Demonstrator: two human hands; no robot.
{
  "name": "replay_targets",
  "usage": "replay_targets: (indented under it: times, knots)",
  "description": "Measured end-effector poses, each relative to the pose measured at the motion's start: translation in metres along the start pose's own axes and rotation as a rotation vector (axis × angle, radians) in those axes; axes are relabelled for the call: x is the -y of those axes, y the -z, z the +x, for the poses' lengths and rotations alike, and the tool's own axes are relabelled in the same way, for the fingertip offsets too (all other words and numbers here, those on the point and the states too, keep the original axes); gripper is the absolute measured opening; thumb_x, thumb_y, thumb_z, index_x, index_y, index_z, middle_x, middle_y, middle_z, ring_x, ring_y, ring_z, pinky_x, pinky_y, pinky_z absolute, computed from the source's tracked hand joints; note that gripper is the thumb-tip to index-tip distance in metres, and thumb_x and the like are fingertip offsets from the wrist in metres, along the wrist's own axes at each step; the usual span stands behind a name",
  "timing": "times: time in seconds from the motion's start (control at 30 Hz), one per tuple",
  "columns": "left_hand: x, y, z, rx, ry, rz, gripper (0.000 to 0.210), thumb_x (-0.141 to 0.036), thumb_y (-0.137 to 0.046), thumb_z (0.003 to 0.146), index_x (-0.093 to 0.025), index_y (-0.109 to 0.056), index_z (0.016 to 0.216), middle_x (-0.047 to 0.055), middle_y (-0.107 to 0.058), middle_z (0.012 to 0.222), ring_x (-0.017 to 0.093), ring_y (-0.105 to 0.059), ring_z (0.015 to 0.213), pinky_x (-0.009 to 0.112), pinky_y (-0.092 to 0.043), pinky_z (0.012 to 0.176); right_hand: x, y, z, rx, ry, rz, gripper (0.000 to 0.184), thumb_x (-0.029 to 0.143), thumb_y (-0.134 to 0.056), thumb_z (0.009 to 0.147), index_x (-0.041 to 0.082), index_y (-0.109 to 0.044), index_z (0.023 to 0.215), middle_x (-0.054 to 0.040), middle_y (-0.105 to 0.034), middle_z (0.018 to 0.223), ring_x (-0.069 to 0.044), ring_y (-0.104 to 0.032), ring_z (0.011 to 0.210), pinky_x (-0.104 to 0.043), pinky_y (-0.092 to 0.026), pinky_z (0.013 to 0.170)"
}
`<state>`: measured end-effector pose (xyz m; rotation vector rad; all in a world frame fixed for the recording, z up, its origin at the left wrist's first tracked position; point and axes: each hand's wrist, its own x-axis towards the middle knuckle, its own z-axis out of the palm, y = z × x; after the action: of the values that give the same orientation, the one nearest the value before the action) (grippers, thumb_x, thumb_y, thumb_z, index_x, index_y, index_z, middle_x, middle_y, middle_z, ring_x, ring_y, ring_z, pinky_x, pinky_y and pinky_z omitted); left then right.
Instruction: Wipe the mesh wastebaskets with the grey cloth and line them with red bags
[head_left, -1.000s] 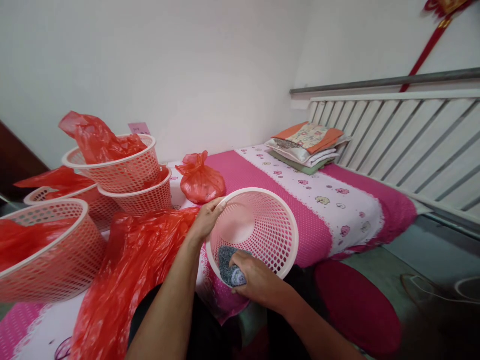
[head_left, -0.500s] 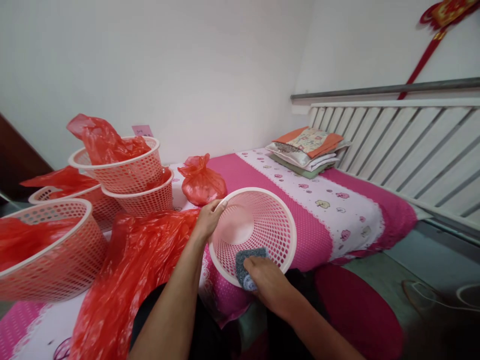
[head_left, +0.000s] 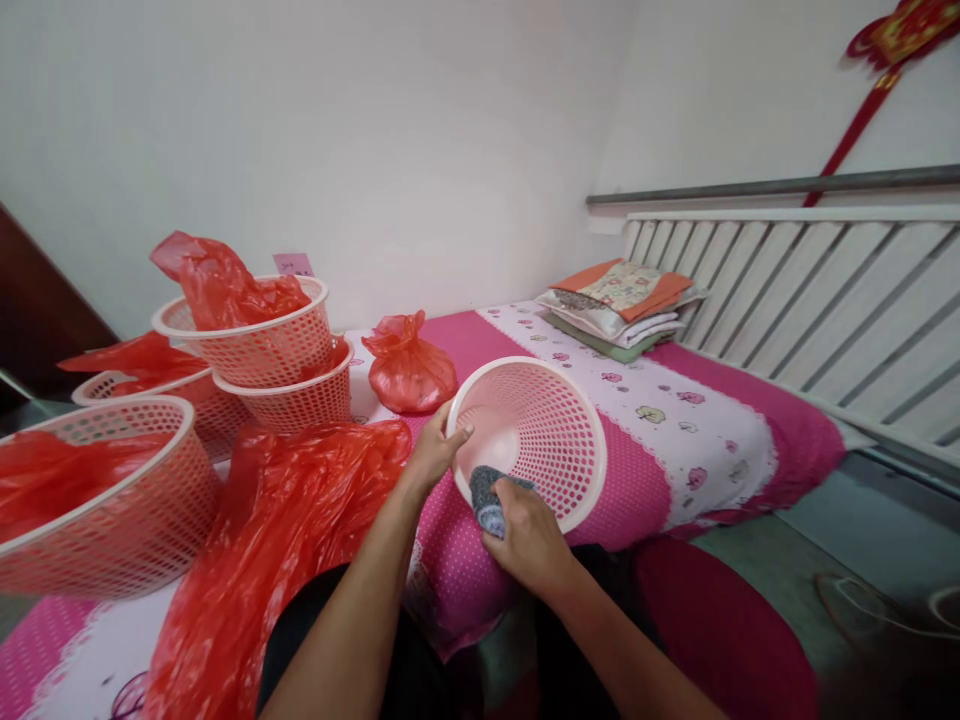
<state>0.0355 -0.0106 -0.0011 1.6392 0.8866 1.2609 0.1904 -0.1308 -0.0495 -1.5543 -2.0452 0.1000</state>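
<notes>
A pale pink plastic basket (head_left: pixel 566 430) with perforated walls is tilted so that its opening faces me. My left hand (head_left: pixel 436 445) grips its rim on the left side, thumb over the edge. Closed around a grey cloth (head_left: pixel 491 500) with a bluish-white patterned part, my right hand (head_left: pixel 529 535) presses it at the lower left of the rim. The cloth may be a sponge or a sock; its exact kind is unclear. Just beyond my left hand sits a knotted red plastic bag (head_left: pixel 411 370).
Several pink baskets (head_left: pixel 127 520) holding red plastic bags stand at the left, one stacked on another. A loose red plastic sheet (head_left: pixel 285 530) spreads beside my left arm. Folded bedding (head_left: pixel 622 300) lies near the white slatted bed rail (head_left: pixel 825 320). A dark red round stool (head_left: pixel 720 630) is at lower right.
The basket has shifted slightly up and right and turned in my left hand. My right hand has moved the cloth up to the rim, where it is more bunched.
</notes>
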Motion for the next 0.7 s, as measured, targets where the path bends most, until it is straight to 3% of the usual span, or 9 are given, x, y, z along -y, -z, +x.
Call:
replay_targets:
  times: [0.1, 0.23, 0.37, 0.47, 0.53, 0.6, 0.7]
  knots:
    - [0.01, -0.017, -0.001, -0.064, -0.028, 0.042, 0.057, -0.028, -0.067, 0.08, -0.015, -0.065, 0.136, 0.013, -0.076, 0.129, 0.031, -0.069, 0.121, 0.046, -0.049, 0.112, 0.004, -0.003, 0.01, -0.081, -0.034, 0.001, 0.032, 0.012, -0.066, 0.077, 0.019, -0.057, 0.106, -0.009, -0.071, 0.094, -0.027, -0.067, 0.088, -0.035, -0.046, 0.079]
    - [0.016, -0.025, -0.001, -0.176, -0.031, 0.101, 0.055, -0.015, -0.056, 0.079, -0.017, -0.067, 0.133, 0.011, -0.076, 0.13, 0.029, -0.066, 0.125, 0.047, -0.043, 0.118, 0.009, -0.004, 0.015, -0.06, -0.015, 0.092, 0.028, 0.014, -0.067, 0.078, 0.021, -0.057, 0.103, -0.0093, -0.072, 0.096, -0.027, -0.068, 0.088, -0.033, -0.046, 0.077]
    - [0.007, -0.013, 0.001, -0.168, -0.044, 0.13, 0.058, -0.008, -0.053, 0.072, -0.017, -0.071, 0.126, 0.007, -0.079, 0.121, 0.027, -0.07, 0.117, 0.044, -0.047, 0.115, 0.002, 0.004, 0.01, 0.0, -0.041, 0.396, 0.029, 0.012, -0.062, 0.078, 0.023, -0.058, 0.105, -0.0028, -0.073, 0.09, -0.022, -0.07, 0.081, -0.028, -0.047, 0.072]
    - [-0.002, 0.004, 0.003, -0.129, -0.039, 0.139, 0.058, -0.006, -0.052, 0.069, -0.015, -0.073, 0.122, 0.007, -0.08, 0.118, 0.026, -0.071, 0.112, 0.041, -0.049, 0.111, -0.014, 0.015, 0.007, -0.046, -0.115, 0.524, 0.031, 0.013, -0.061, 0.075, 0.024, -0.061, 0.104, 0.0005, -0.071, 0.084, -0.02, -0.069, 0.076, -0.028, -0.05, 0.07]
    - [-0.005, 0.015, 0.005, -0.105, -0.025, 0.146, 0.057, -0.006, -0.051, 0.067, -0.015, -0.075, 0.119, 0.007, -0.081, 0.114, 0.026, -0.072, 0.108, 0.041, -0.051, 0.108, -0.03, 0.02, 0.007, -0.13, -0.124, 0.514, 0.036, 0.015, -0.058, 0.079, 0.023, -0.064, 0.113, -0.0025, -0.075, 0.095, -0.022, -0.072, 0.086, -0.031, -0.054, 0.078]
    - [-0.006, 0.023, 0.006, -0.087, -0.013, 0.152, 0.056, -0.006, -0.052, 0.067, -0.015, -0.076, 0.116, 0.007, -0.081, 0.111, 0.026, -0.073, 0.104, 0.041, -0.052, 0.105, -0.048, 0.022, 0.007, -0.206, -0.082, 0.418, 0.048, 0.012, -0.052, 0.082, 0.022, -0.063, 0.128, -0.0086, -0.076, 0.118, -0.026, -0.071, 0.109, -0.038, -0.054, 0.096]
    - [-0.004, 0.026, 0.007, -0.07, -0.004, 0.16, 0.054, -0.008, -0.053, 0.067, -0.015, -0.077, 0.115, 0.007, -0.081, 0.109, 0.027, -0.072, 0.103, 0.042, -0.052, 0.104, -0.068, 0.018, 0.006, -0.237, -0.034, 0.159, 0.059, 0.005, -0.049, 0.079, 0.017, -0.064, 0.134, -0.0178, -0.066, 0.143, -0.032, -0.06, 0.135, -0.05, -0.043, 0.116]
